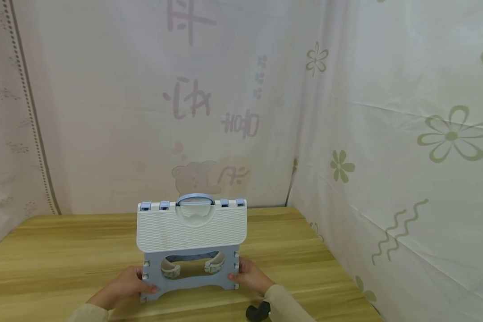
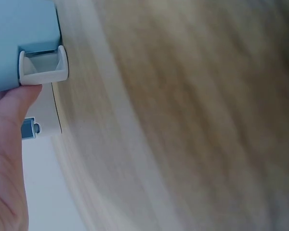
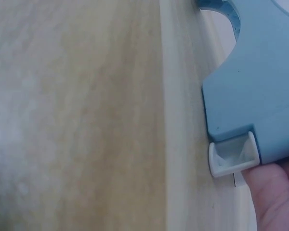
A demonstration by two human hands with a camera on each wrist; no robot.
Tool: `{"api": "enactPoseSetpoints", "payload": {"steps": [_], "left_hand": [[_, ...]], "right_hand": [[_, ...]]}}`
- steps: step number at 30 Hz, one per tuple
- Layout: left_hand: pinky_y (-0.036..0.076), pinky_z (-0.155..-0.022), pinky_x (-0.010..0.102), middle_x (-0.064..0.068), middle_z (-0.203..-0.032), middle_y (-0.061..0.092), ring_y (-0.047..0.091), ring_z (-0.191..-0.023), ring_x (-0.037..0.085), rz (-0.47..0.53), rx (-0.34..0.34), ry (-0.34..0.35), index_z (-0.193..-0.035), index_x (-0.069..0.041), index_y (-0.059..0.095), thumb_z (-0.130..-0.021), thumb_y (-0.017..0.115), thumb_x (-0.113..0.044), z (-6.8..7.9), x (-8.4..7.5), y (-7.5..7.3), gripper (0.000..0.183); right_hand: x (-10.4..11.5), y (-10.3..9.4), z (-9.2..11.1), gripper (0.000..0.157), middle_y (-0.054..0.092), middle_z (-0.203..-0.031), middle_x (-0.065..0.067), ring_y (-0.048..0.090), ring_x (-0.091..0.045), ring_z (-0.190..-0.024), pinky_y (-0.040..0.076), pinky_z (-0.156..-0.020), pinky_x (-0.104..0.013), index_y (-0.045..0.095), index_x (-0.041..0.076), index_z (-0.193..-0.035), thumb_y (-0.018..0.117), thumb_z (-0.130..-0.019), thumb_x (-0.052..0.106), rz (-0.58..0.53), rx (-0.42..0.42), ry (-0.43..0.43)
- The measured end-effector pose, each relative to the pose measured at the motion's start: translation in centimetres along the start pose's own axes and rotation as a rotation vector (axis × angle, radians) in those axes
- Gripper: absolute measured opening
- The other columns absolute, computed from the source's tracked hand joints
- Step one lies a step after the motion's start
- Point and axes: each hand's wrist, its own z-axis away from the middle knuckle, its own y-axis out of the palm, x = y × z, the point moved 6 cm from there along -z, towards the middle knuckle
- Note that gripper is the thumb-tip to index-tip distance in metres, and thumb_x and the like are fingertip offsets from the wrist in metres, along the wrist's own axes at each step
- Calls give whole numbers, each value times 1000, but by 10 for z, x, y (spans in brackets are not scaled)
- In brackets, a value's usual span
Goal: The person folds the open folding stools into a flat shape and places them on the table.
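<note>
A folding step stool (image 1: 191,230) stands on the wooden table, partly folded. Its white top panel has a woven texture and tilts toward me, with a blue carry handle (image 1: 195,197) along the upper edge. Below the panel is the blue leg panel, which has an oval cutout. My left hand (image 1: 122,286) grips the lower left edge of the leg panel, thumb on the front. On the opposite edge, my right hand (image 1: 254,278) holds on the same way. Close by, the wrist views show blue leg corners (image 3: 260,82) with white hinge pieces (image 2: 43,74).
The wooden table (image 1: 306,277) extends on both sides of the stool. A black object (image 1: 258,311) lies by my right sleeve at the front edge. Patterned curtains (image 1: 406,179) hang behind the table and along its right side.
</note>
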Motion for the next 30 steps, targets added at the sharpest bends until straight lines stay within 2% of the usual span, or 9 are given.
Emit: {"api": "enactPoseSetpoints", "payload": {"steps": [8, 25, 30], "left_hand": [[56, -78, 40, 23, -102, 70, 67, -91, 25, -29, -4, 10, -111, 21, 56, -77, 79, -7, 0, -1, -1, 49], [56, -80, 40, 23, -106, 69, 66, -95, 26, 1, 9, -8, -115, 20, 55, -77, 78, -6, -1, 0, -1, 52], [56, -79, 40, 23, -106, 69, 66, -95, 26, -19, 0, -19, -114, 19, 56, -77, 79, -7, -2, 1, -1, 50]], "right_hand": [[3, 1, 2, 45, 60, -125, -29, 59, -34, -114, 49, -95, -39, 44, -18, -130, 60, -89, -6, 16, -32, 9], [5, 1, 3, 45, 60, -126, -27, 58, -34, -116, 47, -97, -43, 45, -16, -130, 61, -89, -5, 42, -46, 21], [5, 1, 3, 45, 60, -125, -27, 58, -35, -115, 47, -97, -43, 46, -17, -129, 61, -89, -5, 39, -49, 28]]}}
